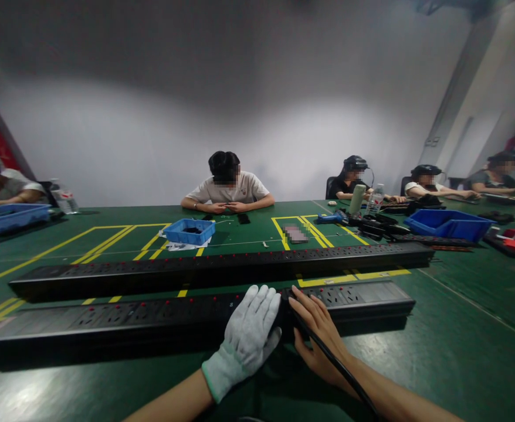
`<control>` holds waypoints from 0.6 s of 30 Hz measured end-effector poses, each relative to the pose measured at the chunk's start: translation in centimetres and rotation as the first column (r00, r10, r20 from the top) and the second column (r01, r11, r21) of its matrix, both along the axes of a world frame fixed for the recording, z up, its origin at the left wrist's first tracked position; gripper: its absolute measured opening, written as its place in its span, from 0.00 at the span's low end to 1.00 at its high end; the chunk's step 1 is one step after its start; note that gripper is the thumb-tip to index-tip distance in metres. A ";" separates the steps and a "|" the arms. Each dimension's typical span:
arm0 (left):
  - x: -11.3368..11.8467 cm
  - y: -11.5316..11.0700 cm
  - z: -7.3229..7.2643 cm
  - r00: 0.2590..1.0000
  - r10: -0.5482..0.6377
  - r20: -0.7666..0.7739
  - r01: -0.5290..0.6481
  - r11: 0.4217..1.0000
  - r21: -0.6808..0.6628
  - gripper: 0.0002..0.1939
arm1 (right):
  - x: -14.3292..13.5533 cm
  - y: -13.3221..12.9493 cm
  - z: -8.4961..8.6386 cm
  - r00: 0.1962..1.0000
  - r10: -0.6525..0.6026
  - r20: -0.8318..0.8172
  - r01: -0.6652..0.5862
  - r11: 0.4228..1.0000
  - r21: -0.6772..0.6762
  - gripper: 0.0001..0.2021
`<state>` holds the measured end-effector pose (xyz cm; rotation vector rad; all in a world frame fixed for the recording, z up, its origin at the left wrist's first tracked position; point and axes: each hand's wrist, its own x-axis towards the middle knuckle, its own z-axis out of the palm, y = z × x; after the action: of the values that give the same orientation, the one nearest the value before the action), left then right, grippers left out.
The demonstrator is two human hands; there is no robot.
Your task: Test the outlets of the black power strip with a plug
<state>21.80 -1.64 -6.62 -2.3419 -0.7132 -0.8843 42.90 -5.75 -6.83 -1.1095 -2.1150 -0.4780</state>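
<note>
The near socket strip (187, 316) lies on the green counter (464, 351), its left end meeting the edge of view. The gloved left hand (251, 328) lies palm down over the strip with fingers straight and together, hiding some sockets. The bare right hand (321, 325) curves over it just beside; whether it grips the black plug (286, 310) between the hands cannot be told. The plug's prongs are out of sight. Its cable (334, 360) crosses the right forearm and leaves the view nearer than the strip. Beyond the strip lie a second strip (222, 266) and a blue tray (189, 238), its dark contents unclear.
</note>
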 end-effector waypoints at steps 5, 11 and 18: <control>0.1 0.0 -0.1 0.999 -0.026 0.035 0.025 1.000 0.012 0.28 | -0.1 0.0 0.0 1.000 -0.002 -0.009 0.002 1.000 -0.001 0.31; 0.1 0.0 -0.1 1.000 -0.009 0.024 0.009 1.000 -0.010 0.28 | -0.1 -0.1 -0.3 0.999 0.011 -0.037 -0.011 1.000 -0.001 0.33; 1.1 -5.1 -0.7 0.992 0.064 0.105 -0.064 0.998 -0.005 0.35 | 0.0 0.1 -0.3 0.998 0.041 -0.038 -0.041 0.999 -0.009 0.33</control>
<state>22.87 -6.75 -7.31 -2.2739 -0.8266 -0.9843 42.91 -5.65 -7.17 -1.0703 -2.1051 -0.4252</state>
